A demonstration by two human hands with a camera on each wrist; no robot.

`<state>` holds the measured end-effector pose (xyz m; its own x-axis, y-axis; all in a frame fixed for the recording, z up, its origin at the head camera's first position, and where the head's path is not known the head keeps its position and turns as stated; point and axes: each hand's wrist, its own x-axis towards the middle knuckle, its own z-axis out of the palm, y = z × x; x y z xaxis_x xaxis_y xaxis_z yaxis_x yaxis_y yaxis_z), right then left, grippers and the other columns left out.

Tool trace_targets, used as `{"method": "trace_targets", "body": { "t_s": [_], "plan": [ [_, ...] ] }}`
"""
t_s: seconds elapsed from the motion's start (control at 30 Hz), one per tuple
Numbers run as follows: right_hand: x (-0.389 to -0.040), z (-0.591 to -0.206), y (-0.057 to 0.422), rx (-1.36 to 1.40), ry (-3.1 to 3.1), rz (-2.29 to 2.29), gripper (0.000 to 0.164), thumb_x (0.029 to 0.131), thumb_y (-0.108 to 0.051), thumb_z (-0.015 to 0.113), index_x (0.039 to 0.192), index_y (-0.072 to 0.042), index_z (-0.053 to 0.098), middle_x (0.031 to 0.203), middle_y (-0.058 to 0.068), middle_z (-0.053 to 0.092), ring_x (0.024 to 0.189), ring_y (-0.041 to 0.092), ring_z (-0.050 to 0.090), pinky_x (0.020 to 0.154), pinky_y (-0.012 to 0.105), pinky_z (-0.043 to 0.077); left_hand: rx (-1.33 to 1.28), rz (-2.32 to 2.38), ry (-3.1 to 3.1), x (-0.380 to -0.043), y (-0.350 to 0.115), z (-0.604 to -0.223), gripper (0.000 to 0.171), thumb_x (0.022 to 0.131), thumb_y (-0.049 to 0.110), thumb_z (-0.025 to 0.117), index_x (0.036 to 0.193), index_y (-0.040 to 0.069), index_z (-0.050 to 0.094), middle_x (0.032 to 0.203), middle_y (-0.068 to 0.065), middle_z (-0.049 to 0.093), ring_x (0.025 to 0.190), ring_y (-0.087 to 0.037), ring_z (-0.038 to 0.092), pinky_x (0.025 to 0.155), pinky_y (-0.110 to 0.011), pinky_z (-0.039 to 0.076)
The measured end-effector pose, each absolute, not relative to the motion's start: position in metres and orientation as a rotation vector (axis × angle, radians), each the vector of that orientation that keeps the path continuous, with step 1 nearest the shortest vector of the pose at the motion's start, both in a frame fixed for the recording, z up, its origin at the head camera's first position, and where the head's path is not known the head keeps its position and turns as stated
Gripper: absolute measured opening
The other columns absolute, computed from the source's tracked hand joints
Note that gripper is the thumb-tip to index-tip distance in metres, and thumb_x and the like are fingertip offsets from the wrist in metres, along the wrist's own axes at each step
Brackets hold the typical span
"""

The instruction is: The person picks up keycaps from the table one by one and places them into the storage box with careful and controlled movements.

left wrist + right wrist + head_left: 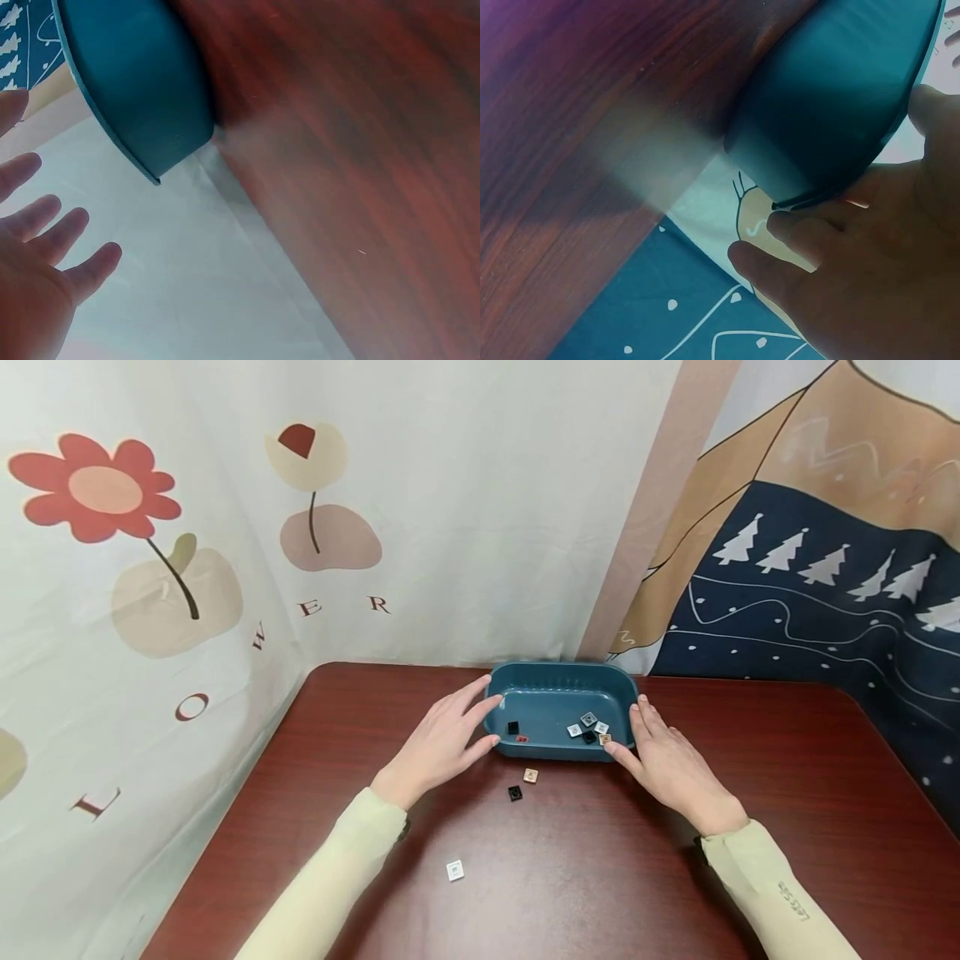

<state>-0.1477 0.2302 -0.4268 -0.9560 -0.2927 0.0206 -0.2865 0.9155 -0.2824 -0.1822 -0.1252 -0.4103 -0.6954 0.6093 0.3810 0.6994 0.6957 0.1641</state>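
A teal rectangular basin (558, 752) stands near the back edge of the table. Inside it lie several small square pieces resembling keycaps: a black piece (513, 727) and a red piece (521, 739) at the left, white pieces (574, 730) and others at the right. My left hand (441, 745) is at the basin's left end, fingers spread; the left wrist view shows its fingers (94, 271) apart from the basin wall. My right hand (678, 770) touches the right end, fingers fairly straight along the outside. Its thumb (930, 112) meets the rim.
On the brown table (600, 877), in front of the basin, lie a beige piece (531, 775) and a black piece (514, 793). A white piece (455, 870) sits nearer me. Printed cloth (465, 510) hangs behind and at the left of the table.
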Motion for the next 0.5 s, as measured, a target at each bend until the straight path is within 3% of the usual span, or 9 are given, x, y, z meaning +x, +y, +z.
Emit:
{"method": "trace_targets", "body": {
  "t_s": [0.5],
  "plan": [
    [-0.147,-0.428,0.231,-0.489,3.068,-0.453,0.089,0.107,-0.057,0.045,0.154,0.017,0.029,0.165,0.033,0.018,0.151,0.049,0.024,0.116,0.064,0.029,-1.067,-0.308,-2.702,-0.145,-0.155,-0.42,0.068,0.099,0.05,0.065,0.151,0.008,0.053,0.163,-0.012,0.039,0.148,-0.033,0.04,0.117,-0.056,0.034]
  ]
}}
